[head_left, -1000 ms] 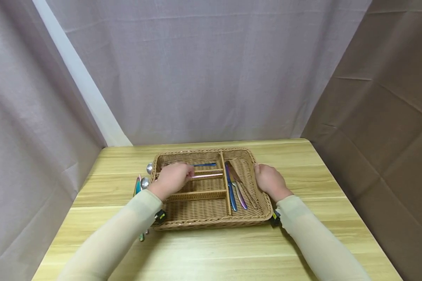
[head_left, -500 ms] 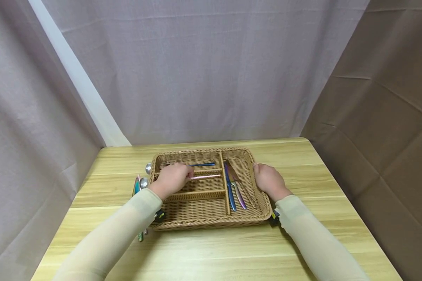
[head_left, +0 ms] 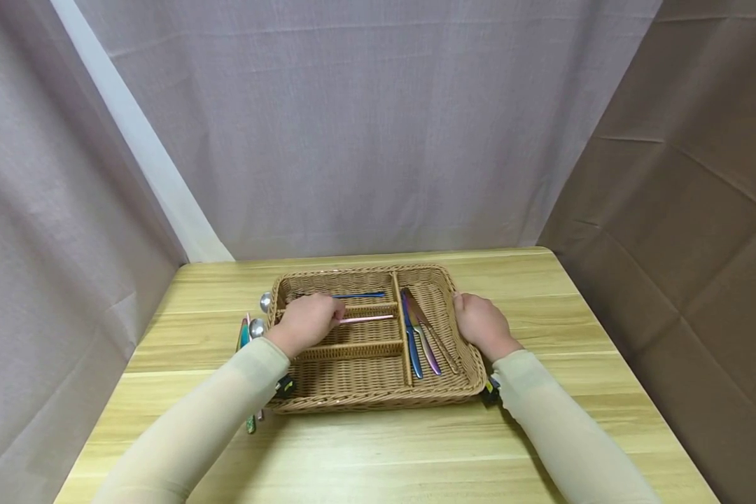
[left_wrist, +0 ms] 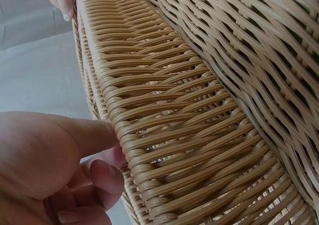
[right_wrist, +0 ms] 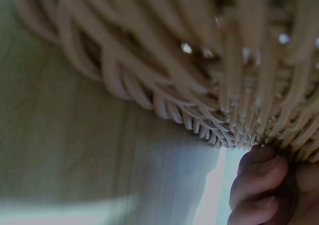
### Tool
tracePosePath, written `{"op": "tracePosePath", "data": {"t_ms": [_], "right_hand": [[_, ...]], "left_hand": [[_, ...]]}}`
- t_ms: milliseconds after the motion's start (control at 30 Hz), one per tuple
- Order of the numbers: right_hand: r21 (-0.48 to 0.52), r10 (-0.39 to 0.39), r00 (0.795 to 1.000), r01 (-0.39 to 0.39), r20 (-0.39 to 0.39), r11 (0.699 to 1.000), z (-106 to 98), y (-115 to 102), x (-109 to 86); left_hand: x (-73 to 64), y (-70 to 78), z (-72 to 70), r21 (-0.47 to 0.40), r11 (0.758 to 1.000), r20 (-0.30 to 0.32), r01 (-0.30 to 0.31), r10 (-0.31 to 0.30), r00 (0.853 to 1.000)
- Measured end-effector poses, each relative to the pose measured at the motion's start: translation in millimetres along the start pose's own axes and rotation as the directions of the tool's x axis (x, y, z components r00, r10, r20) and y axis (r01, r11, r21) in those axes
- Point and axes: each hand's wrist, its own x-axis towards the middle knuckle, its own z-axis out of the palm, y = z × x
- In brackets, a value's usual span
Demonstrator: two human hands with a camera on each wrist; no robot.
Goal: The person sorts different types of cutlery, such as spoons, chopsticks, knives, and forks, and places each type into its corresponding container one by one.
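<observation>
In the head view my left hand (head_left: pixel 309 318) pinches a slim pink piece of cutlery (head_left: pixel 368 318) over the middle left compartment of a wicker cutlery basket (head_left: pixel 384 402). Its other end is hidden under the hand. The left wrist view has the thumb (left_wrist: pixel 94 135) and fingertips right at the top edge of a woven divider (left_wrist: pixel 149 110). My right hand (head_left: pixel 484 325) grips the basket's right rim, its fingers (right_wrist: pixel 259 175) curled under the wicker edge. A blue-handled utensil (head_left: pixel 368 295) lies in the back compartment. Several knives (head_left: pixel 425 343) lie in the right compartment.
Spoons with silver bowls (head_left: pixel 257 327) and other cutlery with a teal part (head_left: pixel 246 334) lie on the wooden table (head_left: pixel 378 455) along the basket's left side. Grey curtains (head_left: pixel 378 140) hang behind the table, and a brown one (head_left: pixel 687 210) on the right.
My left hand and the pink piece have sunk slightly lower and a little left in the basket. The right hand keeps its grip on the rim.
</observation>
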Motion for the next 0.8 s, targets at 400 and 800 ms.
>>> {"op": "tracePosePath", "data": {"t_ms": [400, 800], "right_hand": [[0.004, 0.004, 1.000, -0.004, 0.010, 1.000, 1, 1, -0.7], [0.003, -0.001, 1.000, 0.001, 0.019, 1.000, 1, 1, 0.2]], "left_hand": [[-7.4, -5.7, -8.6, -0.001, 1.000, -0.018, 0.030, -0.030, 0.999], [-29.8, -26.5, -34.7, -0.021, 0.989, -0.122, 0.144, -0.145, 0.982]]}}
